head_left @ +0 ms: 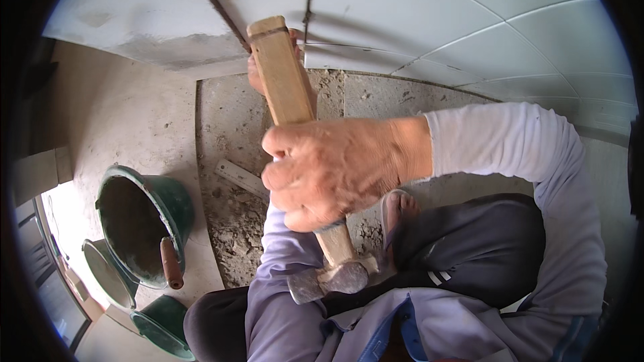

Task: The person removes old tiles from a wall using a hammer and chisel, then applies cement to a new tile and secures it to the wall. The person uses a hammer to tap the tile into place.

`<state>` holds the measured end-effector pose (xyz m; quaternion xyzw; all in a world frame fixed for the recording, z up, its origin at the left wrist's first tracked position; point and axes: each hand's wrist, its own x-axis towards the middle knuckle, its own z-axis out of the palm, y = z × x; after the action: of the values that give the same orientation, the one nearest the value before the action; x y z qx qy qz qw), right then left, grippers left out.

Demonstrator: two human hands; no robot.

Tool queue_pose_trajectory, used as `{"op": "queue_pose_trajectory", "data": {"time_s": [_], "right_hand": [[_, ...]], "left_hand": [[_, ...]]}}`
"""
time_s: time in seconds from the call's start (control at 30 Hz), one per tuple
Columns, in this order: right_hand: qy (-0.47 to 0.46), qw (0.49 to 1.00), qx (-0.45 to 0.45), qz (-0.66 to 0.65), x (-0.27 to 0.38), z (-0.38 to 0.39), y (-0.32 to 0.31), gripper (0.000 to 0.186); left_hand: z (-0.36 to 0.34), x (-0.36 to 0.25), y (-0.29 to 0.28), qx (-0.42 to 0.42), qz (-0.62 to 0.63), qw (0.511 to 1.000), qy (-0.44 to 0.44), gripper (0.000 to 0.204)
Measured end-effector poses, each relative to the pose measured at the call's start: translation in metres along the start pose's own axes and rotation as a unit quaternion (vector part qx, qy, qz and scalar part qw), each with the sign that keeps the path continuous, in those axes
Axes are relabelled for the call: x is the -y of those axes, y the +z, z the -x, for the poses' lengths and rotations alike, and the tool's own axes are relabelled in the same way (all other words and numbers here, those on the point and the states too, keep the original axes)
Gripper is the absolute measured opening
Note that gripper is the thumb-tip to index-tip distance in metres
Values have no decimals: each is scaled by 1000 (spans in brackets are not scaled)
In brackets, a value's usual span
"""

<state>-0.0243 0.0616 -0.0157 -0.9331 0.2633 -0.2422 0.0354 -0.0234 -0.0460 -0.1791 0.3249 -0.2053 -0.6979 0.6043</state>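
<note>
A hammer with a pale wooden handle (280, 74) is gripped in my right hand (329, 167), fingers wrapped round the handle. Its worn metal head (335, 279) points down toward my lap, and the butt of the handle rises toward the wall. My left hand (253, 75) is by the wall corner, at the lower edge of the white wall tiles (402, 0). The hammer handle covers most of it, so only bits of fingers show. Whether it holds anything is hidden.
Left of me stands a green bucket (182, 204) with a trowel's wooden handle (171, 263) at its rim; two more buckets sit below it. Crumbled mortar (231, 231) and a flat pale strip (241, 177) lie on the floor. My sandalled foot (400, 206) rests near the rubble.
</note>
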Motion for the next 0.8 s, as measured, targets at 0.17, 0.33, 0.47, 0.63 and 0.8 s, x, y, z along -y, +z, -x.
{"op": "queue_pose_trajectory", "data": {"time_s": [0.17,0.33,0.47,0.63,0.8], "right_hand": [[12,1000,-15,6,-6,3,2,17],[26,999,-19,13,-5,10,1,16],[20,999,-23,16,-2,7,-3,16],[12,999,-30,9,-5,4,2,15],[19,999,-26,14,-3,1,0,15]], "left_hand": [[13,-3,-15,68,-60,996,14,32],[42,-26,22,40,-221,970,-92,55],[28,-25,22,35,-164,986,-21,30],[30,-28,22,6,-193,980,-39,29],[43,-35,22,32,-236,970,-54,37]]}}
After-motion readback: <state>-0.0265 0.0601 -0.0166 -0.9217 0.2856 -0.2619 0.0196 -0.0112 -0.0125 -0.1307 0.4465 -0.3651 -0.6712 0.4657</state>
